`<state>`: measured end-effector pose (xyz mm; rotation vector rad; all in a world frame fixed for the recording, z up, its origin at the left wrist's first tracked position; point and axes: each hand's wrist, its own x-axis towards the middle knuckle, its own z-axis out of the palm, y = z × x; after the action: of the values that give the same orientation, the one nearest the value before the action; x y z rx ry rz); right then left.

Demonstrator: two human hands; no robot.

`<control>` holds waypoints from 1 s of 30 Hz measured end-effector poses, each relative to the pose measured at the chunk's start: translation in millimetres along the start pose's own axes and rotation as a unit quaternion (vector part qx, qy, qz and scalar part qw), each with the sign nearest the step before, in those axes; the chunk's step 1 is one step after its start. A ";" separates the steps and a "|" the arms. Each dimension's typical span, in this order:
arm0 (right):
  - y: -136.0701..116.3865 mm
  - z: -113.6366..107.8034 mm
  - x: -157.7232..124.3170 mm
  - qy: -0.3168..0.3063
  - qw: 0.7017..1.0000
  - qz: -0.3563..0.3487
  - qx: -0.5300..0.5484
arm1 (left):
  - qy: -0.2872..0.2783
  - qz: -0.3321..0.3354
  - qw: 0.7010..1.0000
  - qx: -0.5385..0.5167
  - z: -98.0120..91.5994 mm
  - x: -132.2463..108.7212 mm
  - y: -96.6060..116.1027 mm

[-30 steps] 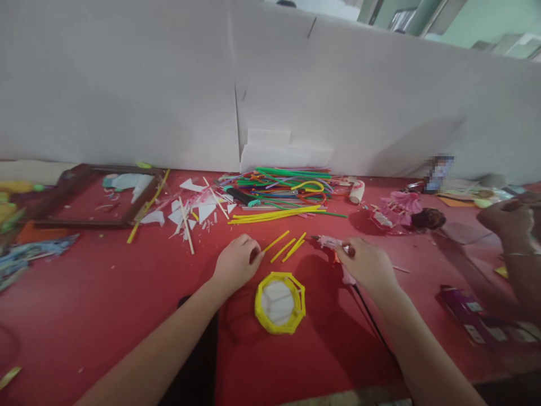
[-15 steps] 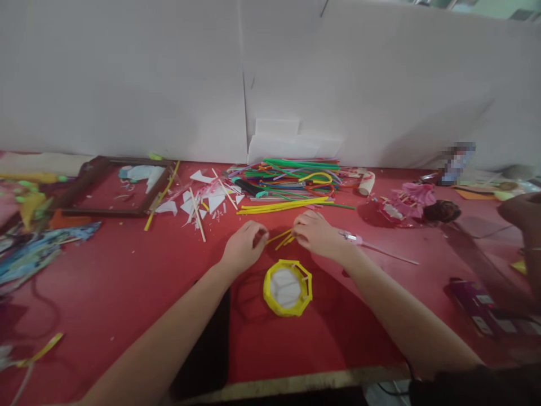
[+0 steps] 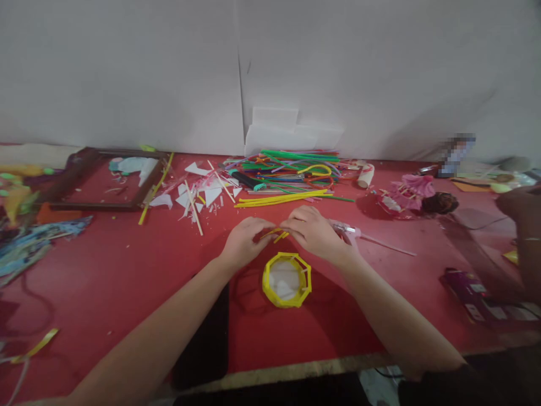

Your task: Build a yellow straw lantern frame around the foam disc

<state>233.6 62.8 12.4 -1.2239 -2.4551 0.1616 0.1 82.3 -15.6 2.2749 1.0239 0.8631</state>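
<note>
Short yellow pipe cleaners [image 3: 279, 237] stick out between my two hands above the red table. My left hand [image 3: 246, 242] pinches the end of one piece between thumb and fingers. My right hand [image 3: 313, 234] is closed around the other ends of the bunch. Just below them on the table stands a yellow eight-sided basket [image 3: 308, 277] with a white bottom and small pale posts along its right side. Behind my hands lie longer yellow pipe cleaners [image 3: 281, 199]. A pink glue gun [image 3: 350, 230] lies beside my right wrist, partly hidden by it.
A heap of coloured pipe cleaners [image 3: 291, 163] and a black-and-teal cutter [image 3: 248, 180] lie at the back. White scraps [image 3: 211, 195] and a brown frame [image 3: 97, 206] are left. Pink flowers [image 3: 409, 194], a purple box [image 3: 469, 293] and another person's arm [image 3: 528, 242] are right. A black phone-like slab [image 3: 203, 338] lies near the front edge.
My hands have come closer together, the left one moving right, and the yellow pieces show less between them. The whole view has shifted slightly; the basket stays put on the table.
</note>
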 end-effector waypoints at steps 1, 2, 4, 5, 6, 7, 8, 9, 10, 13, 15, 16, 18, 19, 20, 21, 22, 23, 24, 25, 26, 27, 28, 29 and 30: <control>-1.9 0.9 0.8 0.001 1.000 -0.002 0.007 | 0.001 0.004 1.000 0.001 0.1 -0.2 -0.9; -3.5 1.9 1.6 0.002 1.000 -0.003 0.013 | 0.003 0.007 1.000 0.002 0.2 -0.5 -1.9; -6.0 3.9 2.9 0.006 1.000 -0.003 0.027 | 0.010 0.009 1.000 0.006 0.2 -1.0 -3.6; -6.9 4.6 3.4 0.008 0.999 -0.003 0.034 | 0.014 0.009 1.000 0.008 0.2 -1.2 -4.1; -7.7 5.2 3.8 0.010 0.999 -0.003 0.040 | 0.017 0.007 1.000 0.010 0.1 -1.5 -4.5; -8.4 5.6 4.0 0.013 0.999 -0.003 0.047 | 0.019 0.004 1.000 0.013 0.0 -1.7 -4.5; -9.0 5.7 4.1 0.015 0.999 -0.003 0.052 | 0.019 0.002 1.000 0.015 -0.2 -1.8 -4.4; -9.5 5.8 4.1 0.018 0.998 -0.004 0.058 | 0.019 -0.001 1.000 0.018 -0.4 -2.0 -4.1; -9.8 5.7 4.0 0.020 0.998 -0.005 0.062 | 0.016 -0.004 1.000 0.020 -0.7 -2.1 -3.7; -10.4 5.5 3.9 0.024 0.997 -0.009 0.074 | 0.004 -0.007 1.000 0.028 -1.6 -2.2 -2.3; -10.4 5.5 3.9 0.023 0.996 -0.012 0.082 | -0.006 -0.002 1.000 0.029 -1.8 -2.2 -1.7; -10.4 5.5 4.0 0.022 0.996 -0.013 0.086 | -0.010 0.000 1.000 0.030 -1.8 -2.2 -1.7; -10.8 5.3 4.0 0.020 0.995 -0.013 0.093 | -0.017 0.004 0.999 0.031 -1.4 -1.9 -1.9; -11.1 5.1 3.9 0.021 0.995 -0.011 0.097 | -0.019 0.005 0.999 0.032 -1.1 -1.7 -2.2; -11.5 4.9 3.7 0.022 0.995 -0.009 0.099 | -0.021 0.005 0.999 0.033 -0.8 -1.4 -2.5; -11.8 4.7 3.3 0.024 0.995 -0.006 0.101 | -0.022 0.005 0.999 0.035 -0.5 -1.1 -2.8; -12.1 4.5 2.8 0.027 0.994 -0.004 0.103 | -0.023 0.004 0.999 0.036 -0.2 -0.8 -3.1; -12.2 4.4 2.0 0.030 0.994 -0.001 0.104 | -0.024 0.003 0.999 0.037 0.2 -0.3 -3.4; -12.1 4.4 1.0 0.033 0.994 0.002 0.106 | -0.024 0.003 0.999 0.039 0.6 0.1 -3.6; -11.8 4.4 -0.1 0.036 0.993 0.006 0.108 | -0.025 0.003 0.999 0.040 1.2 0.6 -3.8; -11.3 4.5 -1.3 0.039 0.993 0.011 0.111 | -0.026 0.003 0.999 0.041 1.8 1.2 -4.0; -10.7 4.6 -2.5 0.043 0.992 0.015 0.114 | -0.026 0.004 0.999 0.041 2.5 1.9 -4.1; -9.9 4.7 -3.7 0.047 0.992 0.020 0.118 | -0.026 0.004 0.999 0.042 3.3 2.5 -4.3; -8.9 4.7 -4.8 0.052 0.991 0.024 0.123 | -0.026 0.004 0.999 0.043 4.0 3.1 -4.4; -7.8 4.7 -5.9 0.059 0.990 0.028 0.128 | -0.024 0.003 0.999 0.045 4.6 3.7 -4.4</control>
<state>229.2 53.7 8.5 -1.1545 -2.2197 0.3965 3.3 87.0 -20.4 2.3621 1.0550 0.7756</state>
